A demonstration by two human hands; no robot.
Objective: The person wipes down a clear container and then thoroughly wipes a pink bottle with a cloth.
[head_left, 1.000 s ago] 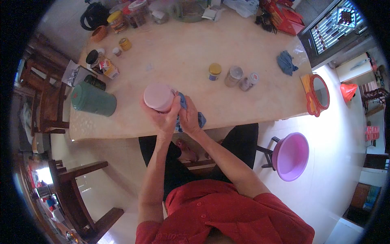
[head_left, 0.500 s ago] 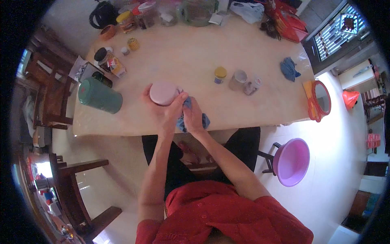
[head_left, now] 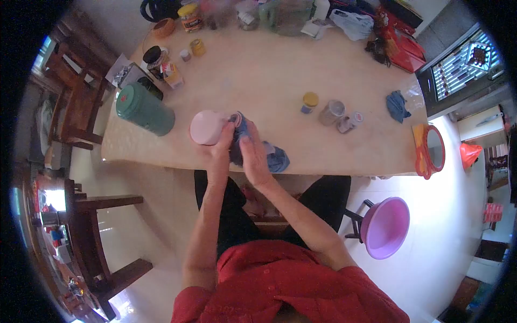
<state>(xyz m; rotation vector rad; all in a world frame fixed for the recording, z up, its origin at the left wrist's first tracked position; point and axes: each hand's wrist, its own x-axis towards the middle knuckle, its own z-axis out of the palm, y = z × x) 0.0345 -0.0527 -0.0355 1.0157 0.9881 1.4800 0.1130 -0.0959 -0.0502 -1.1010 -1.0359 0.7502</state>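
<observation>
A pink round-topped container (head_left: pixel 207 127), perhaps a mug or jar, is tilted above the table's near edge. My left hand (head_left: pixel 217 153) grips it from below and the side, fingers mostly hidden behind it. My right hand (head_left: pixel 255 159) presses a blue cloth (head_left: pixel 278 160) against the container's right side, where a small handle-like part shows. Part of the cloth hangs down to the right of that hand. To the left stands a green flask (head_left: pixel 145 110), and to the right are a yellow-lidded jar (head_left: pixel 309 102) and a clear plastic jar (head_left: pixel 332 112).
Another small jar (head_left: pixel 350 123), a second blue cloth (head_left: pixel 398 106) and an orange-framed mirror (head_left: pixel 434 148) are on the right of the table (head_left: pixel 258 70). Jars and bags line its far side. A pink basin (head_left: pixel 385 227) sits on a stool beside my right leg.
The view has shifted, so the tabletop things appear further right. The pink container has tilted, and my right hand with the cloth has moved up along its side, fingers straighter.
</observation>
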